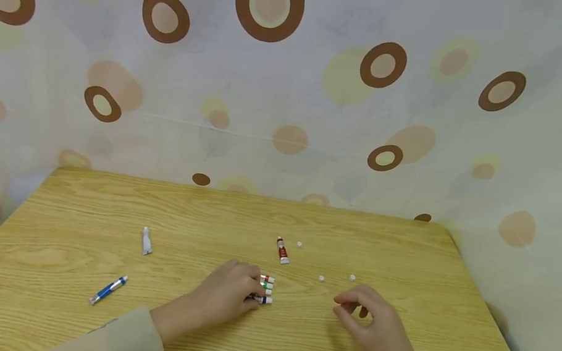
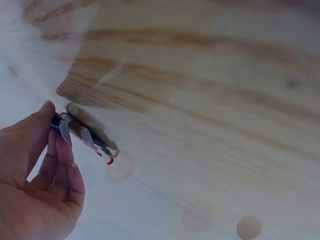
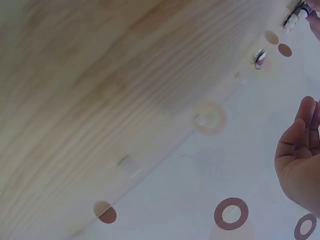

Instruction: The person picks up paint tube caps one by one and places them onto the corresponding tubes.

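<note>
i report the left hand (image 1: 233, 287) with its grip pinching a dark-blue paint tube (image 1: 262, 299) between thumb and fingers; the left wrist view confirms the contact. the tube lies at the near edge of a close row on the wood-grain worktop (image 1: 393, 245), beside a green-banded tube (image 1: 266, 285) and a red-banded tube (image 1: 265, 278). governing relation: the long axes in this row run left to right, white-capped ends toward the right hand (image 1: 375, 325), so i judge the left hand the nearer one and alignment within the row the critical point. the right grip is released, fingers loosely bent, nothing seen in it, apart from the row. also noted: a dark-red tube (image 1: 282, 251) beyond the row, its axis pointing away from the person; a loose white cap (image 1: 321, 278), one of three; and, well left, a silvery-white tube (image 1: 147, 242) and a bright-blue tube (image 1: 108, 290).
</note>
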{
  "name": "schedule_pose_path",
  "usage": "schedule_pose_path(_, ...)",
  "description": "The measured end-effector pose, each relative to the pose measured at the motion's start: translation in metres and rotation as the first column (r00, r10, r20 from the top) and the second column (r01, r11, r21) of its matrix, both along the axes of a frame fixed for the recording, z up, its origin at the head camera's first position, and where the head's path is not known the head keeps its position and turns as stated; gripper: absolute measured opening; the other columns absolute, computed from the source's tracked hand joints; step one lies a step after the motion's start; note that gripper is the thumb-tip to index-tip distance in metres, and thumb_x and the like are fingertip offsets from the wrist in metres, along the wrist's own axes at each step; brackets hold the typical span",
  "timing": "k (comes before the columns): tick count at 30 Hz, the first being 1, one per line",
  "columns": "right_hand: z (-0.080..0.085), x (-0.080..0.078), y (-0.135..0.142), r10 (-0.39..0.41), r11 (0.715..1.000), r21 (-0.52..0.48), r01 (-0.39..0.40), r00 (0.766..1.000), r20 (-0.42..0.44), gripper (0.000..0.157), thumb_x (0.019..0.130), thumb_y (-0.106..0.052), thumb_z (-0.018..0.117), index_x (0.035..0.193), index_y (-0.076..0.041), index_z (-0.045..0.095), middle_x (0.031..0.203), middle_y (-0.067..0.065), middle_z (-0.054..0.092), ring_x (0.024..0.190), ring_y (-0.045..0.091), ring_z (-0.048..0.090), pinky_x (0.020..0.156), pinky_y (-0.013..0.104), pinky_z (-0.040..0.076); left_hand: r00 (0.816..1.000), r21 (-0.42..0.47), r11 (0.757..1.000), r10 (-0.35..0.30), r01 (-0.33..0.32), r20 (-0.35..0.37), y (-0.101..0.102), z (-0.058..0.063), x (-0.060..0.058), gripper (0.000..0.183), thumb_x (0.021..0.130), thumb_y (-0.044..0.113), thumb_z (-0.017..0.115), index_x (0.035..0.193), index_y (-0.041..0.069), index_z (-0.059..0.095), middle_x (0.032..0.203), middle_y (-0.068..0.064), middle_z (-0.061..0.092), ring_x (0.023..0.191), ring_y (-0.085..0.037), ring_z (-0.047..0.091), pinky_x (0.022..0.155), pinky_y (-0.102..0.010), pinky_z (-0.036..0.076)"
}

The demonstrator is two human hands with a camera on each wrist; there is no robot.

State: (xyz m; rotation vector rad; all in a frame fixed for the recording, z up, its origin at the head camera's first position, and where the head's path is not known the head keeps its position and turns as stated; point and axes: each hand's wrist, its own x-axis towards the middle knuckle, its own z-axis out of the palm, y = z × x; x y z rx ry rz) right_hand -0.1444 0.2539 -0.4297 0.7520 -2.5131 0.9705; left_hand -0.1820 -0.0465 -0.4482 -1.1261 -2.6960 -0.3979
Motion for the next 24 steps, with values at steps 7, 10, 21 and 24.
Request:
schedule_pose_path(7,0.000,0.000,0.015,-0.026,0.999,0.036,0.027,0.999,-0.047,0.029,0.081,0.003,0.081,0.094,-0.021,0.072,0.090,-0.014,0.067,0.078,-0.004,0.057,0.064,0.021,0.049,0.999,-0.044,0.999,-0.008,0.006,-0.049,0.000,-0.003,-0.001,0.015,0.083,0.026,0.086,0.096,0.020,0.084,0.090,0.005,0.071,0.081,-0.009,0.067,0.071,-0.025,0.049)
schedule_pose_path(10,-0.002,-0.001,0.026,-0.049,0.997,0.062,0.053,0.997,-0.058,0.029,0.080,0.004,0.082,0.093,-0.020,0.072,0.089,-0.015,0.067,0.077,-0.006,0.056,0.063,0.021,0.049,0.998,-0.054,0.998,-0.017,0.013,-0.067,0.000,-0.005,-0.002,0.014,0.083,0.027,0.085,0.096,0.020,0.084,0.091,0.005,0.072,0.082,-0.009,0.068,0.071,-0.026,0.050)
schedule_pose_path(21,-0.006,-0.001,0.071,-0.135,0.976,0.166,0.143,0.989,-0.058,0.026,0.079,0.002,0.083,0.092,-0.018,0.073,0.089,-0.016,0.065,0.078,-0.008,0.055,0.063,0.020,0.046,0.997,-0.075,0.997,-0.018,0.012,-0.077,0.001,-0.005,0.000,0.014,0.084,0.026,0.084,0.097,0.019,0.083,0.088,0.005,0.071,0.080,-0.008,0.068,0.071,-0.024,0.051)
schedule_pose_path(24,-0.006,-0.001,0.083,-0.154,0.969,0.189,0.159,0.987,-0.044,0.026,0.079,0.001,0.083,0.093,-0.019,0.073,0.089,-0.015,0.065,0.078,-0.009,0.055,0.063,0.021,0.046,0.997,-0.071,0.997,-0.011,0.006,-0.077,0.001,-0.004,0.000,0.014,0.084,0.025,0.084,0.096,0.018,0.084,0.089,0.004,0.072,0.080,-0.008,0.069,0.071,-0.024,0.052)
